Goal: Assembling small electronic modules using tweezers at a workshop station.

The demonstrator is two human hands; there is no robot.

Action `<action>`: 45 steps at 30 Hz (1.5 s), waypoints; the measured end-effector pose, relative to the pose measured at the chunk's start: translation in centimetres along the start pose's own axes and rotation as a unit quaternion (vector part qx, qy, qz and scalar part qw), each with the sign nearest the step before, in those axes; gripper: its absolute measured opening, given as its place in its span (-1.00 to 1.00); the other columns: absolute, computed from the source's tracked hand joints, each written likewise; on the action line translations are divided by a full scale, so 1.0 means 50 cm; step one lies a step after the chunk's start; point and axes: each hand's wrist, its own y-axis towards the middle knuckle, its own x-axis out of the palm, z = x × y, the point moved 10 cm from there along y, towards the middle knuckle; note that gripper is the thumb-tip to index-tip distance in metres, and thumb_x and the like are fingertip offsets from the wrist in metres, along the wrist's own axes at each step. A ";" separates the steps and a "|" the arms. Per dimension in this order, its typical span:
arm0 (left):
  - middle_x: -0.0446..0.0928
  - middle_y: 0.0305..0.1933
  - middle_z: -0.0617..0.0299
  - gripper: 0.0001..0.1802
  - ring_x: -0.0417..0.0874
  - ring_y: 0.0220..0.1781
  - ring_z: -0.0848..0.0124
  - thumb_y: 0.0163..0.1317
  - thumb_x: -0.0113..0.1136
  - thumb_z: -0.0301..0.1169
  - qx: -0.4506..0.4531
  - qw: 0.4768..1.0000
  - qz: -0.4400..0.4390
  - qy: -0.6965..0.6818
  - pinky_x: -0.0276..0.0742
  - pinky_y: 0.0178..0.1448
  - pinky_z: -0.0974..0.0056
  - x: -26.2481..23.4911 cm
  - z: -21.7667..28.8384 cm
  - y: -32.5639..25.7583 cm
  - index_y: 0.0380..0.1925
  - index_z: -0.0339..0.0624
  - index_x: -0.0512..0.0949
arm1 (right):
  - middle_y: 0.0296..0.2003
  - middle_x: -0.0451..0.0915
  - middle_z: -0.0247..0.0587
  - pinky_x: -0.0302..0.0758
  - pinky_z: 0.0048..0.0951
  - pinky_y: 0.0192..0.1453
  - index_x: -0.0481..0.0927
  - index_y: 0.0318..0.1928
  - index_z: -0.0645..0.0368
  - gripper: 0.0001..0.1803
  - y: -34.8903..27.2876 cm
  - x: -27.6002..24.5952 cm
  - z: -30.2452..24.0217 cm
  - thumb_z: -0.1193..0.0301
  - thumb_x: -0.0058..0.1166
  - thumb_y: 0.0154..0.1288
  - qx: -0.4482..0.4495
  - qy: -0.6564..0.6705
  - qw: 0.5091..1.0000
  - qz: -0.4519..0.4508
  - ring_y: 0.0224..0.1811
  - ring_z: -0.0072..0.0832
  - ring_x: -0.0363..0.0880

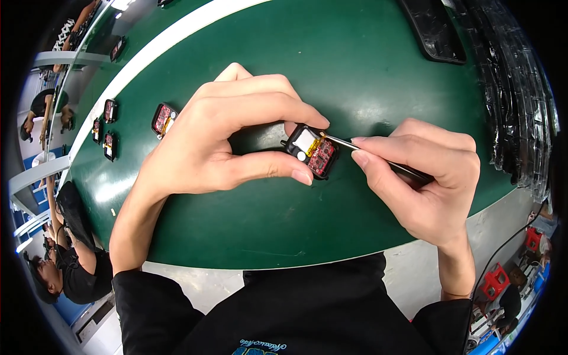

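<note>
Between the thumb and forefinger of my left hand [207, 133] is a small open black device casing [324, 163], held by its edges just above the table. Inside it show a red circuit board, a whitish battery-like block, yellow tape and a round white part. My right hand [429, 171] pinches a slim tool [340, 142] with a bright metal tip and a dark handle; its exact kind is hard to make out. The tip meets the upper right edge of the casing, by the yellow tape. Another open casing [164, 120] with a red board lies beyond my left wrist, partly covered.
The green table [254, 231] has a pale strip along its far left. Several similar casings [110, 110] lie at the left. A black tray [435, 32] sits at the far right, beside stacked clear plastic trays [515, 94]. A person in black [83, 272] sits at the left.
</note>
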 end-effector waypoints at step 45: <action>0.64 0.45 0.06 -0.41 0.65 0.46 0.01 0.44 0.43 -0.41 -0.075 0.952 0.164 0.246 0.51 0.59 0.01 -0.241 -0.135 0.062 0.45 -0.16 0.60 | -0.38 0.58 -0.37 0.50 -0.46 -0.46 0.82 0.03 0.18 -0.48 -0.007 -0.119 -0.193 0.33 0.69 0.03 -0.144 -0.209 0.962 0.100 -0.53 -0.53 0.58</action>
